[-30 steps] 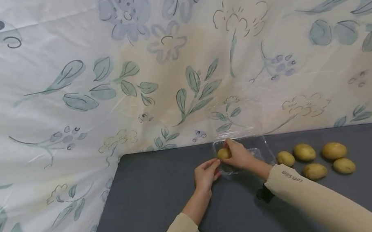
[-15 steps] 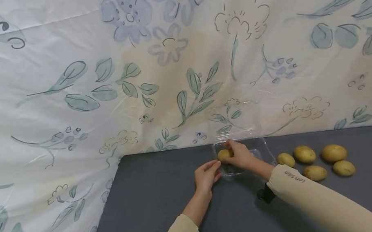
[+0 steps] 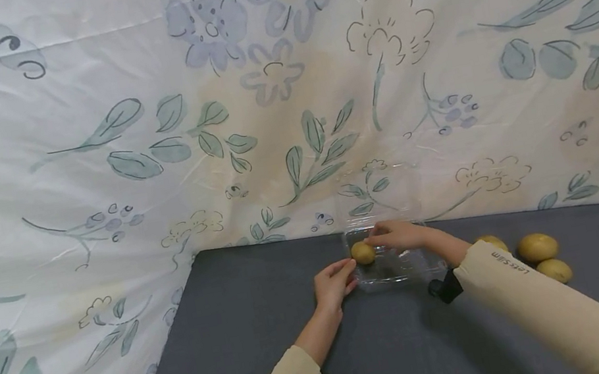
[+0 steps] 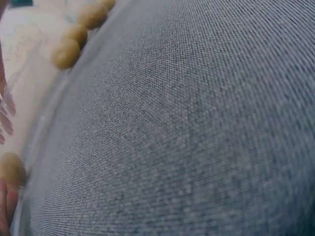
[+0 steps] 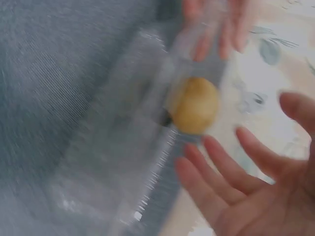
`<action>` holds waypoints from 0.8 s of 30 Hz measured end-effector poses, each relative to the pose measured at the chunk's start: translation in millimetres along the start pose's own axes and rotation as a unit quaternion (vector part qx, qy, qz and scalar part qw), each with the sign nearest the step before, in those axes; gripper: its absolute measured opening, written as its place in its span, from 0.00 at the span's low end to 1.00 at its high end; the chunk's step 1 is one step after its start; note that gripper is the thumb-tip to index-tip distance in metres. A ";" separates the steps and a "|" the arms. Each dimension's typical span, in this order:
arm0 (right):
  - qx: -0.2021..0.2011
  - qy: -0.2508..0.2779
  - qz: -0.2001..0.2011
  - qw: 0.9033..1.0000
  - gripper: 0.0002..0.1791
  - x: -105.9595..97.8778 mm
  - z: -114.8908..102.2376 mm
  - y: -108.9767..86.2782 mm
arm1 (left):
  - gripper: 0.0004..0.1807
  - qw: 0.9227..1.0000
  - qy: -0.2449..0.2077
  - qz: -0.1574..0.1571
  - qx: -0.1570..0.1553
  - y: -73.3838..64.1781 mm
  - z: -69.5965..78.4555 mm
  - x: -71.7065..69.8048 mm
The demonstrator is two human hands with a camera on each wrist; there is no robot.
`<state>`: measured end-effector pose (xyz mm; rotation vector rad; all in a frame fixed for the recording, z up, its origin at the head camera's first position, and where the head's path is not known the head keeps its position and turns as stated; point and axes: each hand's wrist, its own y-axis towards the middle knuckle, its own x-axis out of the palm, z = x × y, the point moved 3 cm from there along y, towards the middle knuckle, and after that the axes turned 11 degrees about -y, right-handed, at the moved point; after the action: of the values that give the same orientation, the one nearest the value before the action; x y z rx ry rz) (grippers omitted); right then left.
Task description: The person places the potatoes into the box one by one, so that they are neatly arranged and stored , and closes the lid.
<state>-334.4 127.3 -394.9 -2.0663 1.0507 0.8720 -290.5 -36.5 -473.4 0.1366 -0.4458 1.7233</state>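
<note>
A potato (image 3: 363, 253) lies in the left end of a clear plastic container (image 3: 400, 277). At the container's left front corner, my left hand (image 3: 331, 285) pinches the rim between thumb and fingers. My right hand (image 3: 401, 236) is over the container, just right of the potato. In the right wrist view, the fingers of that right hand (image 5: 246, 184) are spread and hold nothing, with the potato (image 5: 196, 105) just beyond their tips. The left wrist view catches only some left-hand fingers (image 4: 6, 209) at its edge, next to the potato (image 4: 11, 169).
More potatoes (image 3: 537, 246) lie on the dark grey tabletop (image 3: 241, 331) to the right, partly hidden by my right sleeve (image 3: 540, 291). The container's clear lid (image 3: 379, 193) stands raised at the back, against a floral cloth (image 3: 263, 120).
My right hand has let go of the potato and drawn back to the right, its sleeve now covering some of the loose potatoes. My left hand has stayed at the container's corner.
</note>
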 end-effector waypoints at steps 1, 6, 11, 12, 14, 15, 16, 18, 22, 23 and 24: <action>0.000 0.009 -0.026 1.000 0.24 -2.6 -1.2 -2.7 | 0.14 1.000 -0.002 0.001 0.000 -0.1 -0.2 -0.2; 0.008 0.021 -0.139 0.990 0.22 -11.9 -6.3 -17.4 | 0.15 1.000 -0.011 0.003 0.000 -1.2 0.1 0.1; 0.006 0.018 -0.188 0.982 0.21 -18.2 -10.6 -32.7 | 0.16 1.000 -0.013 0.005 -0.004 -2.8 1.1 0.6; 0.004 0.016 -0.192 0.981 0.21 -19.1 -10.9 -35.8 | 0.16 1.000 -0.012 0.004 -0.004 -2.9 1.2 0.7; 0.005 0.018 -0.197 0.980 0.20 -20.1 -10.7 -41.8 | 0.16 1.000 -0.012 0.003 -0.004 -2.4 1.0 0.6; 0.006 0.018 -0.200 0.980 0.20 -20.3 -10.0 -44.9 | 0.16 1.000 -0.012 0.002 -0.005 -1.8 0.8 0.7; 0.006 0.017 -0.202 0.979 0.20 -20.3 -9.1 -48.0 | 0.16 1.000 -0.011 0.000 -0.005 -1.2 0.4 0.9; 0.007 0.015 -0.206 0.978 0.19 -20.0 -6.2 -53.9 | 0.15 1.000 -0.010 -0.002 -0.006 0.0 -0.5 1.1; 0.006 0.013 -0.212 0.977 0.21 -20.5 2.7 -65.1 | 0.15 1.000 -0.013 -0.009 -0.007 -2.4 1.4 1.0; 0.003 0.016 -0.211 0.977 0.21 -21.2 5.1 -67.9 | 0.15 1.000 -0.013 -0.010 -0.006 -5.0 4.2 1.3; 0.001 0.019 -0.208 0.978 0.21 -22.2 7.4 -70.5 | 0.15 1.000 -0.013 -0.012 -0.007 -5.1 4.5 1.1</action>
<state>-286.5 175.1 -364.2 -2.1963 0.5980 0.6176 -286.5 -36.4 -467.7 0.1534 -0.4723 1.6968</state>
